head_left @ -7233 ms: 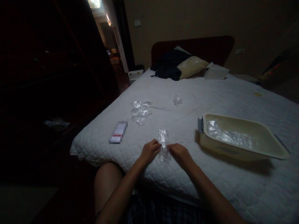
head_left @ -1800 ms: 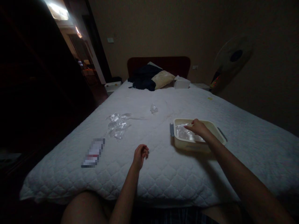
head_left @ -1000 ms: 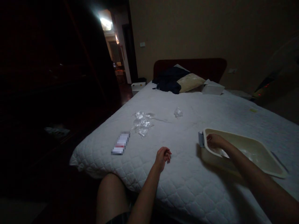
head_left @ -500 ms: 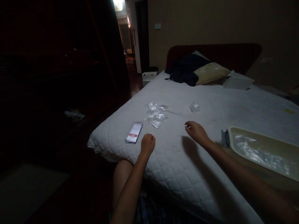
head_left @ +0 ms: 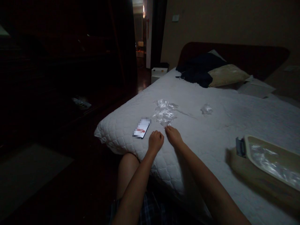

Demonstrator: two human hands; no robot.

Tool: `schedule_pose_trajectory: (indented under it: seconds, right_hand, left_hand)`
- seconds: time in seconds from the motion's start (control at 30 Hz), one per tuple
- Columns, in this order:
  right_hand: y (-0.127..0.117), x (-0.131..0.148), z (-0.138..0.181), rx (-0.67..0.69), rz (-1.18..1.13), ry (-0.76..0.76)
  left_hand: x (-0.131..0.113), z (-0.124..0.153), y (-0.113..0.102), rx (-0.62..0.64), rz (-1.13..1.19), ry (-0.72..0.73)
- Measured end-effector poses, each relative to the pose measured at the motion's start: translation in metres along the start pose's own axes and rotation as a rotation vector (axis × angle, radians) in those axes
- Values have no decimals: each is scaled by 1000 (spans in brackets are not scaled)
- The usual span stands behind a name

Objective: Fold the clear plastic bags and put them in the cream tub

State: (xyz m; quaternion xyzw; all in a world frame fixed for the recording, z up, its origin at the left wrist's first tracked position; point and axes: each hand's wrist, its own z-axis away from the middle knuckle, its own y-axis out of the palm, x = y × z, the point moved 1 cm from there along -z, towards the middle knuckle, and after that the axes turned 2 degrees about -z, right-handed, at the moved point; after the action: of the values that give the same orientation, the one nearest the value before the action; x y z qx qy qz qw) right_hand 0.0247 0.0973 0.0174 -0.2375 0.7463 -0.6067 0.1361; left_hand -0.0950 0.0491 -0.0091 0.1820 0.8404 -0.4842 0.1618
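My right hand (head_left: pixel 173 136) reaches the near tip of a crumpled clear plastic bag (head_left: pixel 165 112), its fingers pinched together at that edge. The bag lies spread out on the white quilted bedspread (head_left: pixel 211 150). Close beside, my left hand (head_left: pixel 156 141) rests curled on the bed, with nothing visible in it. A phone (head_left: pixel 142 128) with a lit, partly blurred screen lies just left of my left hand. Farther right on the bed sits a smaller crumpled piece of clear plastic (head_left: pixel 206 109).
A beige plastic bin (head_left: pixel 248 175) with a grey handle clip stands on the bed at right, clear plastic inside. Dark clothing (head_left: pixel 194 68), a tan pillow (head_left: pixel 228 75) and a pale flat box (head_left: pixel 256 87) lie near the headboard. A white box (head_left: pixel 159 73) stands beyond the bed.
My right hand has moved left and come down to the near edge of the plastic bag. My left hand stays curled near the phone. The view has turned slightly left.
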Motion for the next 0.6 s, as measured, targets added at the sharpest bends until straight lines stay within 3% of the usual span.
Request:
schedule_pose_trajectory:
  seconds: [0.2,0.6]
  right_hand:
    - [11,-5,16,-111,-73,65]
    - [-1,-6,43,-316,-242,249]
  left_hand:
    - [0,1,1,-3,-5,5]
    - [-1,1,2,-25,-2,6]
